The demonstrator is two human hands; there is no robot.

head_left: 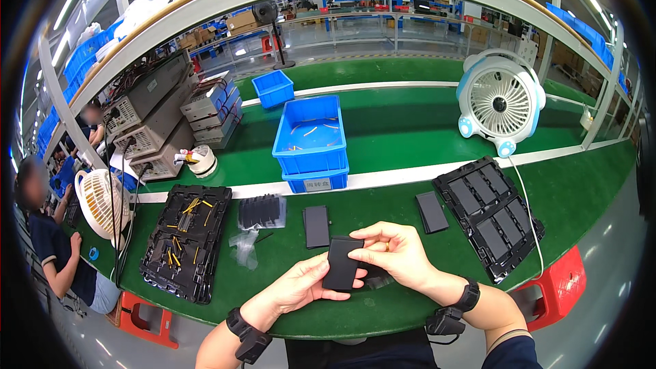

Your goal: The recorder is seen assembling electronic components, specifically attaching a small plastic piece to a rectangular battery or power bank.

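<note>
A flat black rectangular slab [343, 264], about the size of a phone, is held up over the front of the green table. My left hand [304, 283] grips its left side and lower edge, thumb on the face. At its top right corner my right hand [394, 251] is closed in a pinch; anything small between those fingertips is hidden. Behind my hands lies a similar dark slab [316, 226], and a small stack of dark slabs [432, 212] is farther right. Clear plastic film [378, 280] shows partly beneath my right hand.
A black tray [188, 232] holds yellow strips at left, beside bagged black pieces [262, 212]. Another black tray [488, 215] carries dark slabs at right. Blue bins [311, 143], a white fan [501, 102] with a trailing cable and stacked grey instruments [154, 119] stand behind. A person [65, 253] sits far left.
</note>
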